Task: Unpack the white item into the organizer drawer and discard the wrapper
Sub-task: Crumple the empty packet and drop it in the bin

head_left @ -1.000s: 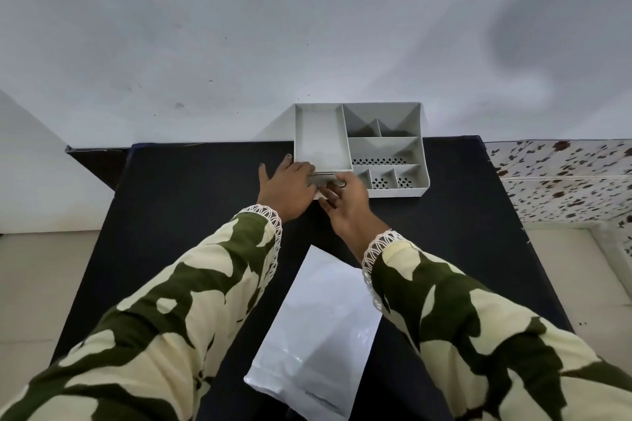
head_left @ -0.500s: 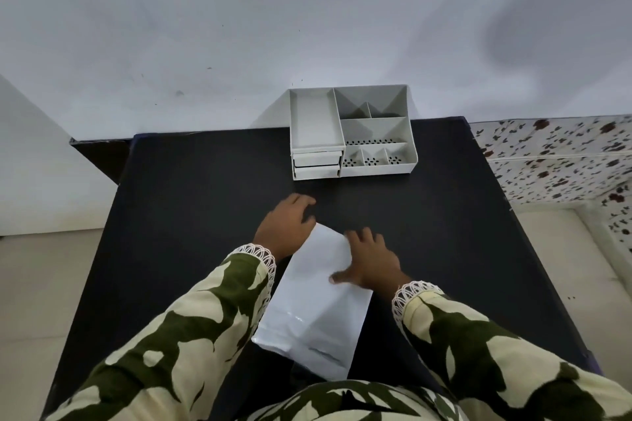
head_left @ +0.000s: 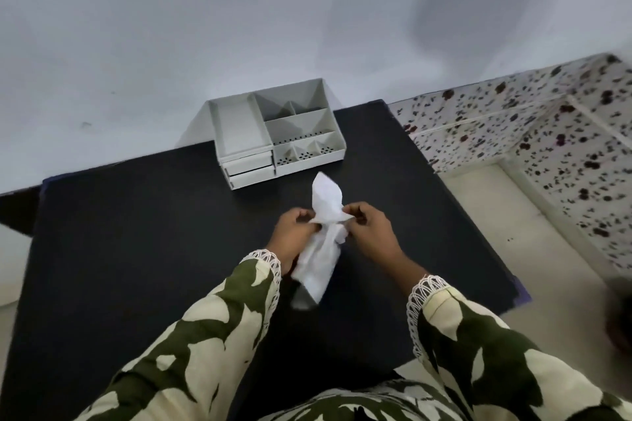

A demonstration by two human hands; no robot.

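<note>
Both hands hold the white wrapper above the black tabletop, a little in front of the organizer. The left hand pinches the bag at its left edge and the right hand pinches it at the right edge, so each grip is clamped on the wrapper, thumb against fingertips. The bag is crumpled and drawn narrow, its upper end sticking up past the fingers toward the organizer and its lower end hanging down between the wrists.

The organizer stands at the far edge of the tabletop against the wall. Its two drawers on the front left look closed or nearly so, and the open compartments on top appear empty.

As for progress, the pictures cannot settle whether the white item is already put away. No loose item lies on the tabletop or in the open compartments, and the bag looks flattened and squeezed, which suggests either that it is empty and being bunched up for throwing away, or that the hands are working at its opening. If the drawer already holds the item, only discarding the wrapper is left; no bin is in view.
</note>
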